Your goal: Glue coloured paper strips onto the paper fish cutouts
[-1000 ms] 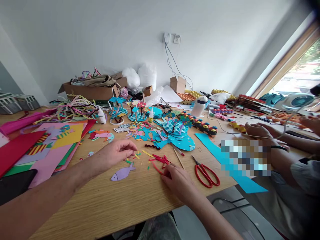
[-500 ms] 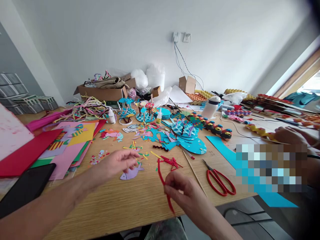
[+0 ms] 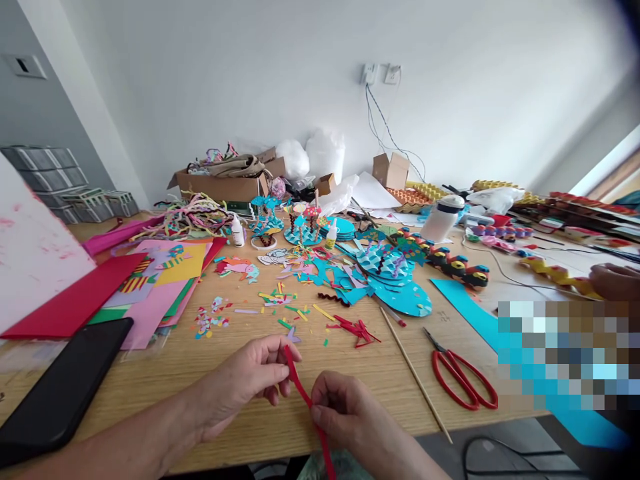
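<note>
A thin red paper strip (image 3: 302, 385) runs between my two hands, low over the table's front edge. My left hand (image 3: 260, 371) pinches its upper end between thumb and fingers. Lower down the strip, my right hand (image 3: 337, 407) grips it, and the tail hangs below toward my lap. The purple paper fish (image 3: 293, 335) lies behind my left hand, only its tail showing. Beyond my hands is a small pile of red paper strips (image 3: 357, 330). To the right of my right hand are a wooden stick (image 3: 415, 373) and red-handled scissors (image 3: 460, 373).
On the left lie a black phone (image 3: 65, 387) and stacked coloured paper (image 3: 165, 287). Paper scraps, glue bottles (image 3: 237, 232) and blue paper pieces (image 3: 400, 297) cover the middle. A blue strip (image 3: 465, 310) crosses the right side, near another person's hand (image 3: 617, 280).
My left hand has moved right and down and taken hold of the strip's upper end. My right hand has shifted slightly lower. The view has turned a little left.
</note>
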### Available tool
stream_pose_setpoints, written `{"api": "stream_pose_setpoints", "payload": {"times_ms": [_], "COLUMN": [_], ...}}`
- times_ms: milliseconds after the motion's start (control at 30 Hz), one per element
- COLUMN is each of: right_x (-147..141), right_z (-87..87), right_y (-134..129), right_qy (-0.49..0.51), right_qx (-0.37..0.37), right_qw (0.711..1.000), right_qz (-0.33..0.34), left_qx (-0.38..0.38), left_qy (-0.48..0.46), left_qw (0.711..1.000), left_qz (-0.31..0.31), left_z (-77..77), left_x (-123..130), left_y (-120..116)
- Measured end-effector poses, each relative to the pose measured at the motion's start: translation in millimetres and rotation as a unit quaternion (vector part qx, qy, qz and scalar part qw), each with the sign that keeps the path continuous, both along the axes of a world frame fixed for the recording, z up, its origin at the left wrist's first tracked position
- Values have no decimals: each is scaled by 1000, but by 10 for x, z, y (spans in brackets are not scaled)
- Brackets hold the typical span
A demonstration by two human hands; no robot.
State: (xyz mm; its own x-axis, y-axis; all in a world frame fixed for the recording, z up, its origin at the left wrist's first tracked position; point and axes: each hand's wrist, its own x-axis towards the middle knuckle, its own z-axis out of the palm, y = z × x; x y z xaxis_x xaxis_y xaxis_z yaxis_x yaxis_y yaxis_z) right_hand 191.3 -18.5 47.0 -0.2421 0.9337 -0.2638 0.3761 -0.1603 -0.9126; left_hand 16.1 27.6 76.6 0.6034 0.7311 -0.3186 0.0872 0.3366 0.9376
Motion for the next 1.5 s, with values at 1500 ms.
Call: {"api": "stream_pose_setpoints", "payload": {"times_ms": [1500], "right_x": [29], "right_z": [-107], "right_y": [179], "right_qy": [24], "right_qx": [17], "right_qw": [996], "right_qz": [84], "left_qx": [22], "left_qy": [-11], "left_qw": [997], "left_qz": [68], "left_z": [-52], "left_x": [-86], "left_y": [43]}}
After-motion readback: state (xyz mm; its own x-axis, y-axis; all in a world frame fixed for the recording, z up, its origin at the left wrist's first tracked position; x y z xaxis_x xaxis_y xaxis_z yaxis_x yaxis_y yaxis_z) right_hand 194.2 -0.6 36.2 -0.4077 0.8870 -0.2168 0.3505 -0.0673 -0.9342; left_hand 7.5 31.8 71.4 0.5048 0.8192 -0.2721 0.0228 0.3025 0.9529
